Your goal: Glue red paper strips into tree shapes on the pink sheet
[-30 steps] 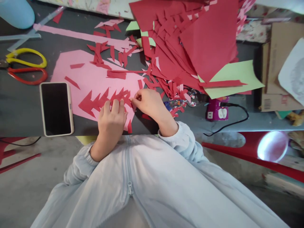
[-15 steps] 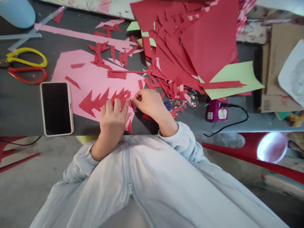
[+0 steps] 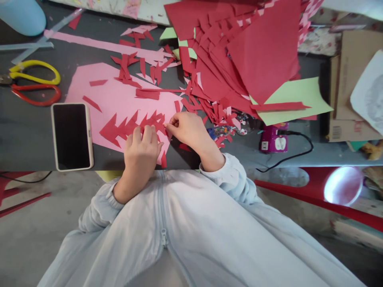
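Observation:
A jagged red paper cut-out (image 3: 125, 126) lies on a pink sheet (image 3: 119, 99) near the dark table's front edge. My left hand (image 3: 141, 149) rests on the cut-out's right part, fingers laid flat and close together on the paper. My right hand (image 3: 188, 128) is curled, its thumb and fingertips pinched at the cut-out's right end. Small red scraps (image 3: 163, 159) lie beside my hands.
A phone (image 3: 72, 136) lies left of the pink sheet. Yellow and red scissor handles (image 3: 34, 83) sit at the far left. A heap of red paper (image 3: 239, 56) over green sheets (image 3: 293, 97) fills the back right. A purple power socket (image 3: 273, 140) with a black cable stands right.
My left hand's fingers shifted slightly on the cut-out, spreading a little and then drawing back together. My right hand has kept its pinch in place.

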Demonstrator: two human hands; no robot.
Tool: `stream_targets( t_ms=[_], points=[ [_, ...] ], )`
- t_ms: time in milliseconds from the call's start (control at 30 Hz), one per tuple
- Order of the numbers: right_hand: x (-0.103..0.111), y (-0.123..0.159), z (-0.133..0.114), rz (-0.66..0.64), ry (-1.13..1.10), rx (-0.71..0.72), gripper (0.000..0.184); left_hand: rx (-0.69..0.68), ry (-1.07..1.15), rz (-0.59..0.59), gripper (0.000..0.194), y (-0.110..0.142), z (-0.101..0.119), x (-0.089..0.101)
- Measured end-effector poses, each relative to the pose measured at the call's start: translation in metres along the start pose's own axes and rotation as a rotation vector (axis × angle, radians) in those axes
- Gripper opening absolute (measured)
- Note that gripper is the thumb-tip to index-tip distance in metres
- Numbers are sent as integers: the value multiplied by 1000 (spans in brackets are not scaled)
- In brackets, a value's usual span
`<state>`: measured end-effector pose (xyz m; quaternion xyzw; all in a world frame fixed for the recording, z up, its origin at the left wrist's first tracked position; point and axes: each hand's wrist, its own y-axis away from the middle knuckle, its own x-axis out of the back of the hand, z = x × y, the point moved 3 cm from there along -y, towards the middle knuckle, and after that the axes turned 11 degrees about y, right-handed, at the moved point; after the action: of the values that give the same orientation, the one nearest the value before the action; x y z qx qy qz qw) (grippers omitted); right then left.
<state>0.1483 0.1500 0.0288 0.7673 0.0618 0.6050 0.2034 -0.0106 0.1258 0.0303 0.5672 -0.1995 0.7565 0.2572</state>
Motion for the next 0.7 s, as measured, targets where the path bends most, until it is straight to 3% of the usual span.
stream_targets(
  t_ms=[267,700],
  points=[
    [-1,0,1,8,-19,7,20,-32,-29,-27,42,1,-1,4],
    [-2,-1,1,19,-11,10,21,-34,-6,-155,58,2,1,6]
  ],
)
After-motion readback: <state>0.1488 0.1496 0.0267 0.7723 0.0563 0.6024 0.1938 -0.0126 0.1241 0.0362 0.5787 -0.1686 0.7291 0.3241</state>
